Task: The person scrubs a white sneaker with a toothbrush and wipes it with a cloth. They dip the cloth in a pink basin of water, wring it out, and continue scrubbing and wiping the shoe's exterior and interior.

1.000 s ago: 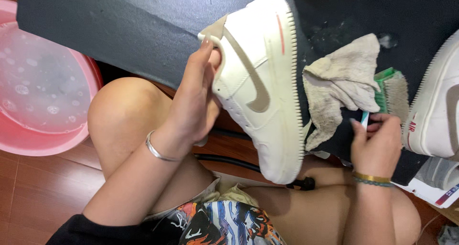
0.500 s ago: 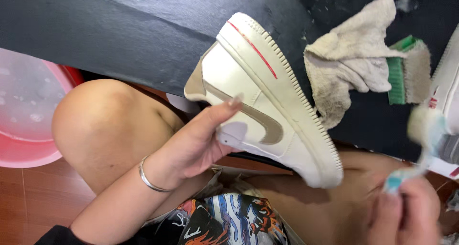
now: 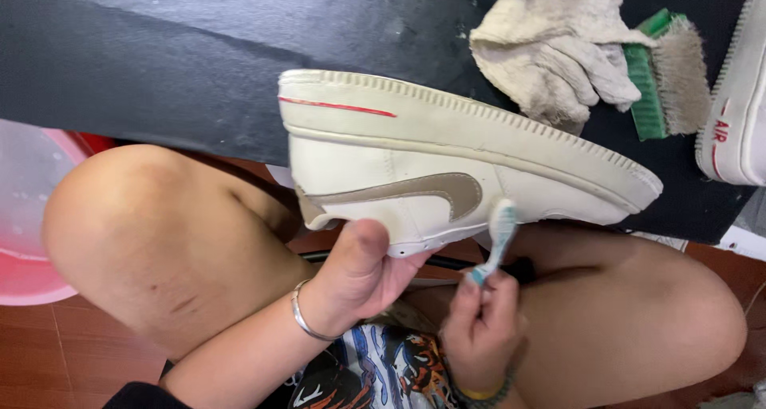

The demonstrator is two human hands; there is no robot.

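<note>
The left hand (image 3: 363, 269) holds a white sneaker (image 3: 447, 165) from below, the fingers curled into its opening, so the grip is pinching the shoe's collar. The sneaker is turned sole-up above the person's lap, between the two bare knees, with its toe pointing to the right and a tan curved mark on its side. The right hand (image 3: 479, 325) has its grip pressed tight around the handle of a toothbrush (image 3: 496, 237), whose bristle head touches the sneaker's side just right of the tan mark.

Behind the shoe lies a dark mat (image 3: 199, 50). On it, to the upper right, sits a crumpled beige rag (image 3: 550, 46), and just beside that a scrub brush (image 3: 666, 74) with a green back, partly covered by the rag. A second sneaker (image 3: 738, 114) is cut off by the right edge. A pink basin (image 3: 28, 217) is cut off at the left edge, and its contents are hard to make out. The sneaker hides the left fingertips. A bracelet circles each wrist.
</note>
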